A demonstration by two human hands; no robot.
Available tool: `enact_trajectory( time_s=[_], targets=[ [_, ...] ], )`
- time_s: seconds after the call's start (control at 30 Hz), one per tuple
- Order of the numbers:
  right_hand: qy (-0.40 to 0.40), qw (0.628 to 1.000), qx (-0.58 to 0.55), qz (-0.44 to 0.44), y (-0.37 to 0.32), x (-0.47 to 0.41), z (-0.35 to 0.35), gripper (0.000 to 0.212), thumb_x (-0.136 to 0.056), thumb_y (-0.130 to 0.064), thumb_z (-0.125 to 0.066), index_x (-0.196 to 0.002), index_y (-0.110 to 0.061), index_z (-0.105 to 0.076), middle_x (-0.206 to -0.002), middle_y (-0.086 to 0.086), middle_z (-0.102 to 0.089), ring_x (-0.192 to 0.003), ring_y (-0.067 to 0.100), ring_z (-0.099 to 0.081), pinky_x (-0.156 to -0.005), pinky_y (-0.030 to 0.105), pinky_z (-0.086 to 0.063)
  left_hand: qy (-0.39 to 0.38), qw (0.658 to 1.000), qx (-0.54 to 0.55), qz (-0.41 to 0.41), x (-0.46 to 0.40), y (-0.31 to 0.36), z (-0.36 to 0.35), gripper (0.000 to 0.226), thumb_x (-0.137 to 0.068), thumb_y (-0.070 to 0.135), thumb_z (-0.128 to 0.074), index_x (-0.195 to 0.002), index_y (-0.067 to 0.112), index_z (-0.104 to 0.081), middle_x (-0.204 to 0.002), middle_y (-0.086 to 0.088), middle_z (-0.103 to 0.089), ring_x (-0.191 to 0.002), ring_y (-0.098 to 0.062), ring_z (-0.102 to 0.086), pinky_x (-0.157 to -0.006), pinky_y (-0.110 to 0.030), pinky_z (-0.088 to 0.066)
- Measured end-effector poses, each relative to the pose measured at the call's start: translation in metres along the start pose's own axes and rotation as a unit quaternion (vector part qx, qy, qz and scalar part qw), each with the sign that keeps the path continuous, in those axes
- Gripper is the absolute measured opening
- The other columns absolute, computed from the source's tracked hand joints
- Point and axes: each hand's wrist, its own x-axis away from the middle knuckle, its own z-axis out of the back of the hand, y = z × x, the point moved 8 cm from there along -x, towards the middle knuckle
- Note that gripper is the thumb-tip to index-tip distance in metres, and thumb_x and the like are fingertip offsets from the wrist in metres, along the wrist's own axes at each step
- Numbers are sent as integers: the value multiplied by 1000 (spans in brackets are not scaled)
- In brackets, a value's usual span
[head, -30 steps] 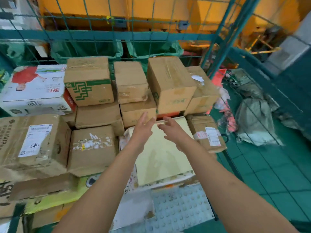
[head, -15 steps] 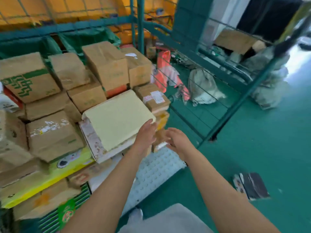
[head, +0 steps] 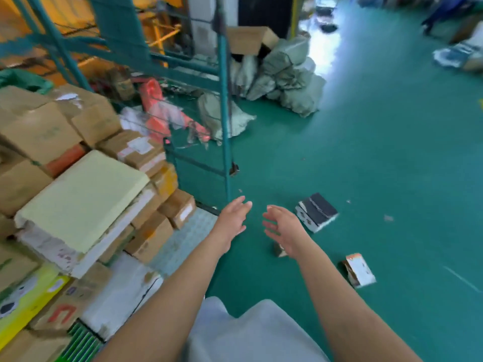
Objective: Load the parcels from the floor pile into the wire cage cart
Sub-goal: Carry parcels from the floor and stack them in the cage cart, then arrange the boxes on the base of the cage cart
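**Hands off the cart stack, swinging toward the floor parcels**

Change since a second ago: both hands have left the pale yellow flat parcel, which now lies tilted on top of the stack inside the wire cage cart. The view has swung right, away from the cart and out over the green floor. Judgement: one placement is finished and the person is turning to fetch the next item.

Hands:
- Left hand: holds nothing, fingers straight and slightly spread, hanging over the floor just beyond the cart's near corner post.
- Right hand: holds nothing, fingers loosely bent and apart, just beside the left hand and not touching it.

Count, loose on the floor near the hands:
- Black-and-white parcel: one, closest to the right hand.
- White-and-orange parcel: one, farther to the right.
- Small brown item: one, partly hidden behind the right wrist; what it is cannot be told.

Count, in the cart: brown cartons stacked several layers deep, too blurred and overlapped for a firm figure; well over ten faces show. One yellow-green printed box sits at the lower left.

Count, elsewhere: one heap of grey sacks beyond the cart, number unclear.

Judgement: at least two, perhaps three, floor parcels remain to load.
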Motion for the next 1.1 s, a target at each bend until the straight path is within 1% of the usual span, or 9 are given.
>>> enact_trajectory(
  time_s=[0.17,0.27,0.37,0.5,0.6,0.77,0.93,1.0,1.1],
  targets=[
    [82,993,-80,-5,27,31,91,8,-104,-31,-57,-109,-27,-61,-122,1,-67,-115,20,-63,-101,37,-53,-75,995,-67,7,5,-7,-91,45,-105,37,-55,-148,28,-48,-143,3,-53,-121,-18,-55,-102,-35,-50],
    [135,982,-132,-6,43,50,140,7,-105,-28,-57,-108,-25,-62,-120,3,-67,-111,22,-65,-97,37,-55,-128,986,-103,16,10,-14,-146,45,-105,35,-54,-149,27,-48,-140,3,-53,-119,-17,-56,-104,-36,-49],
    [174,970,-170,-5,56,67,177,8,-105,-26,-55,-107,-23,-62,-117,5,-67,-102,20,-64,-86,31,-55,-175,974,-145,15,12,-20,-190,45,-106,36,-53,-149,27,-48,-136,5,-52,-118,-16,-57,-106,-40,-50],
    [227,950,-213,-10,72,84,223,8,-105,-27,-55,-110,-23,-61,-116,3,-67,-106,20,-64,-95,35,-52,-230,957,-177,14,13,-26,-245,26,-105,37,-53,-130,34,-60,-119,11,-59,-104,-11,-60,-91,-32,-51],
    [256,939,-232,-14,77,91,249,7,-105,-29,-55,-108,-26,-61,-119,1,-67,-113,20,-64,-96,35,-52,-256,946,-200,12,6,-27,-277,40,-103,41,-55,-143,33,-54,-129,14,-58,-117,-15,-59,-102,-38,-53],
    [288,923,-254,-16,73,77,278,13,-105,-29,-55,-115,-23,-62,-121,2,-68,-113,19,-65,-96,35,-53,-296,928,-224,16,-16,-24,-318,47,-104,41,-52,-150,31,-47,-142,8,-53,-123,-16,-56,-103,-38,-50],
    [312,913,-261,-32,54,43,301,6,-105,-27,-56,-102,-28,-60,-117,1,-69,-112,20,-66,-100,37,-54,-317,922,-220,38,-62,-20,-348,49,-104,42,-53,-151,29,-45,-144,8,-50,-125,-17,-55,-108,-41,-48],
    [314,913,-260,-33,43,23,310,6,-105,-28,-57,-105,-27,-62,-118,2,-70,-112,20,-66,-100,37,-54,-313,924,-214,45,-84,-13,-358,49,-104,42,-53,-151,29,-45,-142,9,-51,-124,-17,-55,-106,-39,-49],
    [311,916,-251,-33,20,-15,326,20,-104,-31,-57,-120,-20,-64,-121,3,-70,-113,21,-67,-94,34,-54,-311,927,-201,52,-123,2,-375,48,-104,42,-53,-150,28,-47,-142,9,-52,-124,-16,-56,-106,-39,-50]
  ],
)
